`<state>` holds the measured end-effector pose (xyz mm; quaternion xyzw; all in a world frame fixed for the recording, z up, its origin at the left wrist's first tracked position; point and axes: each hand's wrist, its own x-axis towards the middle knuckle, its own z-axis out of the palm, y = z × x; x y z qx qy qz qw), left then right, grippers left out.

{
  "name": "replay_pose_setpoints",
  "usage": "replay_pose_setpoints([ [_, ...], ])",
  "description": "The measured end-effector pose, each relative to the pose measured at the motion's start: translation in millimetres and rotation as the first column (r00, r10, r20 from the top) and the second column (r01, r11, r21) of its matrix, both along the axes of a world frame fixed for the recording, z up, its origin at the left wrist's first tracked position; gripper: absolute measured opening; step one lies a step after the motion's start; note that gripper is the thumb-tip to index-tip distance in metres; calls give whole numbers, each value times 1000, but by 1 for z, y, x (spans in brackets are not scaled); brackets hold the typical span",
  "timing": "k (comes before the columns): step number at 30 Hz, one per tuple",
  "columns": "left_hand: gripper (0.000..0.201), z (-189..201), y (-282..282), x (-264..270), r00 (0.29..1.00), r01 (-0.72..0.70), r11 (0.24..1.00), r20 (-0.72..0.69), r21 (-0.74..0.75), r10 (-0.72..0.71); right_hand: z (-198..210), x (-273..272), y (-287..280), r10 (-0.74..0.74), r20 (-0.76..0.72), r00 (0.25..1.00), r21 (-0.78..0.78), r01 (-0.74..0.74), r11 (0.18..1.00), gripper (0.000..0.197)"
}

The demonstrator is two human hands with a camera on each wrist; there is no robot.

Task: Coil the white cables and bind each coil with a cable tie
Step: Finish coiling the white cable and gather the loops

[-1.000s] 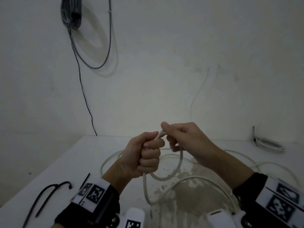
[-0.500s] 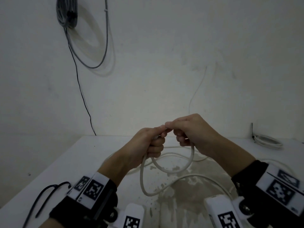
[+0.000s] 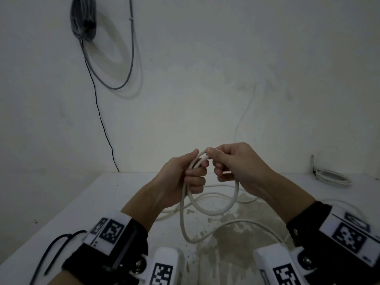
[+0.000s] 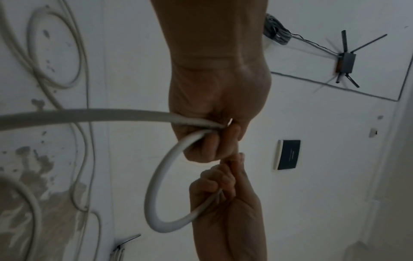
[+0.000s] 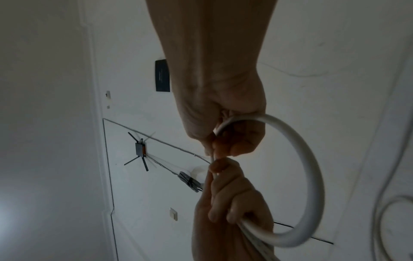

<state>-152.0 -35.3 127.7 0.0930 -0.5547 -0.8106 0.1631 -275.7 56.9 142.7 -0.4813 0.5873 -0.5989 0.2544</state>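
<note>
I hold a white cable (image 3: 213, 210) in both hands above the white table (image 3: 86, 202). My left hand (image 3: 185, 177) grips two strands of it in a fist, seen again as the left hand (image 4: 214, 134) in the left wrist view. My right hand (image 3: 232, 163) pinches the cable at the top, thumb tip against the left thumb. A small loop (image 5: 308, 176) hangs between the two hands, also shown as the loop (image 4: 156, 194). The rest of the cable trails in slack curves over the table. Black cable ties (image 3: 55, 247) lie at the left front.
A bound white coil (image 3: 333, 178) lies at the table's back right by the wall. A grey cable bundle (image 3: 83, 19) hangs on the wall upper left with a thin black wire (image 3: 98, 112) running down. The tabletop has a worn stained patch (image 3: 232, 239) in front.
Both hands have risen slightly and closed together. The right hand has brought a new turn of cable up to the left fist, so a small loop now hangs between them.
</note>
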Motion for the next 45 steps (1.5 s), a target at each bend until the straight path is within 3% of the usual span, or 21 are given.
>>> replay_pose_setpoints([
  [5, 38, 1, 4, -1, 998, -35, 987, 47, -156, 43, 2, -6, 5, 91, 47, 995, 91, -95, 991, 22],
  [9, 39, -5, 5, -1, 990, -44, 974, 119, -222, 72, -1, -10, 7, 67, -1, 998, 193, -65, 979, 27],
  [11, 44, -9, 4, -3, 987, -89, 977, 114, -195, 112, -4, -7, 6, 9, -24, 1000, 184, -4, 983, 35],
  [13, 46, -7, 2, -5, 988, -144, 985, 48, -91, 149, -7, -3, 2, -50, -30, 998, 106, 53, 993, 57],
  [14, 46, -4, 0, -5, 987, -161, 987, -3, -19, 161, -11, -2, -1, -66, 23, 998, 70, 64, 996, 68],
  [16, 49, 5, -5, -2, 977, -174, 980, -109, 93, 184, -22, -3, -2, -11, 262, 965, 53, -3, 999, 79],
  [18, 48, 15, -9, 4, 960, -173, 976, -200, 134, 197, -40, -1, 0, 120, 417, 901, 87, -171, 981, 72],
  [20, 46, 22, -10, 9, 942, -185, 974, -261, 132, 214, -64, 4, 3, 280, 244, 928, 214, -333, 918, 45],
  [22, 50, 26, -12, 14, 927, -214, 970, -288, 116, 239, -84, 10, 3, 458, -26, 888, 397, -412, 820, 28],
  [24, 55, 28, -17, 20, 914, -246, 961, -300, 124, 273, -90, 11, 5, 517, -197, 833, 491, -373, 787, 34],
  [26, 58, 28, -24, 29, 899, -272, 951, -314, 150, 306, -84, 4, 6, 487, -343, 803, 512, -275, 814, 48],
  [28, 59, 28, -29, 39, 886, -291, 943, -327, 161, 330, -73, -7, 9, 420, -515, 747, 554, -84, 829, 62],
  [32, 55, 33, -35, 55, 860, -388, 919, -333, 67, 387, -47, -41, 14, 274, -802, 530, 523, 403, 751, 80],
  [33, 54, 33, -36, 58, 848, -429, 903, -333, 23, 411, -39, -49, 15, 201, -805, 558, 497, 449, 743, 81],
  [36, 52, 30, -38, 59, 818, -536, 829, -339, -158, 464, -15, -56, 15, -125, -597, 792, 399, 429, 810, 67],
  [39, 55, 21, -36, 50, 785, -618, 680, -349, -394, 511, -1, -50, 8, -278, -92, 956, 277, 293, 915, 47],
  [42, 56, 8, -33, 41, 754, -642, 515, -345, -569, 559, 15, -32, 1, -167, 307, 937, 128, 133, 983, 35],
  [45, 50, -2, -29, 35, 724, -621, 354, -339, -699, 601, 26, -10, -2, 9, 489, 872, 5, -13, 1000, 29],
])
